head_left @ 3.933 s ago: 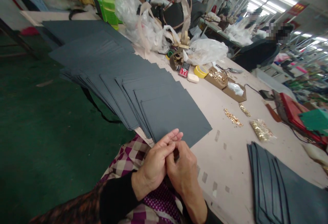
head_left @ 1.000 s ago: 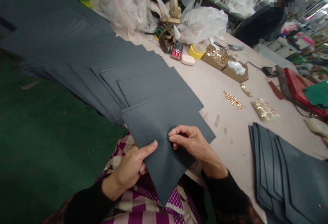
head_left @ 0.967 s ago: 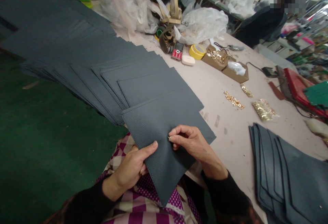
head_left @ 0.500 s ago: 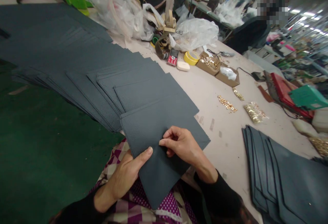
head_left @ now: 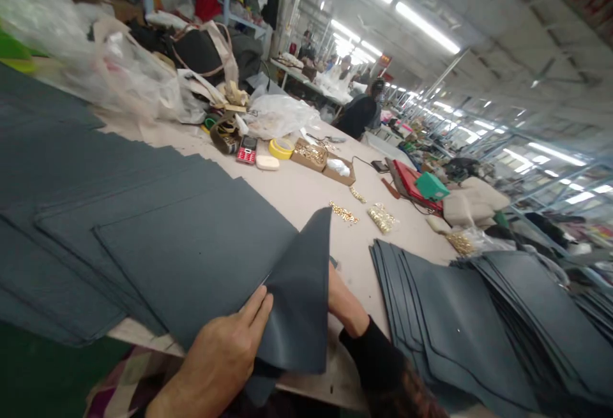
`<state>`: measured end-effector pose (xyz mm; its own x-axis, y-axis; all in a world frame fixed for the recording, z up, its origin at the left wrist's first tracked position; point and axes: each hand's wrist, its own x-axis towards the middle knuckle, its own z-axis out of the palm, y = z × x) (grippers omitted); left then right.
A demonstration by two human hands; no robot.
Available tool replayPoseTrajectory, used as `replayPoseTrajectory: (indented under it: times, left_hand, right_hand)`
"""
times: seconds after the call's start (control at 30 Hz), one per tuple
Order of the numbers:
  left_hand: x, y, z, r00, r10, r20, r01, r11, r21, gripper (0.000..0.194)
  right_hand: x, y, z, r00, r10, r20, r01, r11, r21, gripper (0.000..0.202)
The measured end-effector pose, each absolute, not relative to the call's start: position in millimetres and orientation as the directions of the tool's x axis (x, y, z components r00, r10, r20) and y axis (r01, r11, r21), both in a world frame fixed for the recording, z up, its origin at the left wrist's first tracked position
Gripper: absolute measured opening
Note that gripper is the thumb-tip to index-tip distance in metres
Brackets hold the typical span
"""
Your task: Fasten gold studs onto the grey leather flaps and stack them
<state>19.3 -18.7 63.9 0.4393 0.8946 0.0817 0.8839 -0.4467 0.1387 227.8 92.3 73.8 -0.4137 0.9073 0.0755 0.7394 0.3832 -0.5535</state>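
A dark blue-grey leather panel stands tilted up, its smooth face and curled top corner showing. My left hand grips its left edge, the fingers pressed together and the thumb out of sight. Behind the panel's right side is my right hand; only its back and wrist show, so its fingers are hidden. To the left, overlapping panels of the same grainy leather lie fanned out across the table.
More leather panels are stacked at the right. Beyond the hands on the table are loose gold metal pieces, a bag of them, small cardboard boxes and yellow tape. A person sits farther back.
The panel has been lifted and turned from lying flat over the lap to tilted up. My right hand has gone from pinching at its surface to behind it. The view has swung up and right.
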Motion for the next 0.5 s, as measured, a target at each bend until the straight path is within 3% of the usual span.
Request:
replayPoseTrajectory:
  times: [0.1, 0.23, 0.5]
  left_hand:
    - [26, -18, 57, 0.451, 0.889, 0.081, 0.880, -0.458, 0.123, 0.084]
    - [23, -19, 48, 0.457, 0.875, 0.160, 0.863, -0.480, 0.158, 0.083]
    - [16, -19, 21, 0.453, 0.816, 0.359, 0.831, -0.533, 0.161, 0.086]
  right_hand:
    - [270, 128, 83, -0.245, 0.968, 0.060, 0.888, 0.249, -0.386, 0.018]
    - [309, 177, 90, -0.029, 0.993, 0.118, 0.981, 0.051, -0.189, 0.033]
    - [314, 221, 78, 0.004, 0.999, 0.032, 1.000, -0.005, 0.021, 0.032]
